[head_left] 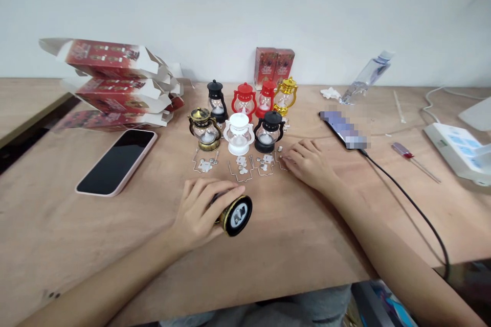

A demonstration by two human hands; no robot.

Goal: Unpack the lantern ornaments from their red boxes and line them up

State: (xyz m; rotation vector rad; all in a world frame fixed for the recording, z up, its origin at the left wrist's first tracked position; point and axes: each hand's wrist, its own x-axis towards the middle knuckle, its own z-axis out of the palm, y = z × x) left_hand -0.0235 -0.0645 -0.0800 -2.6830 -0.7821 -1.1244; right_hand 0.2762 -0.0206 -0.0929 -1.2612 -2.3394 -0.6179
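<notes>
My left hand (203,212) is wrapped round a black and gold lantern (238,216) lying on its side, its round base facing right with an open battery compartment. My right hand (309,163) rests on the table, fingertips at the small parts right of a black lantern (269,133); whether they pinch something is too small to tell. Beside that lantern stand a white lantern (238,134) and a bronze-gold lantern (205,130). Wire handles, small white covers (205,166) and round cells lie before them. Behind are another black lantern (217,102), two red lanterns (244,101) and a gold lantern (285,97).
Red boxes (115,94) are stacked at the left behind a phone (117,163). Two small boxes (273,67) stand by the wall. To the right are a bottle (368,76), a cabled phone (342,129), a screwdriver (415,161) and a power strip (458,153).
</notes>
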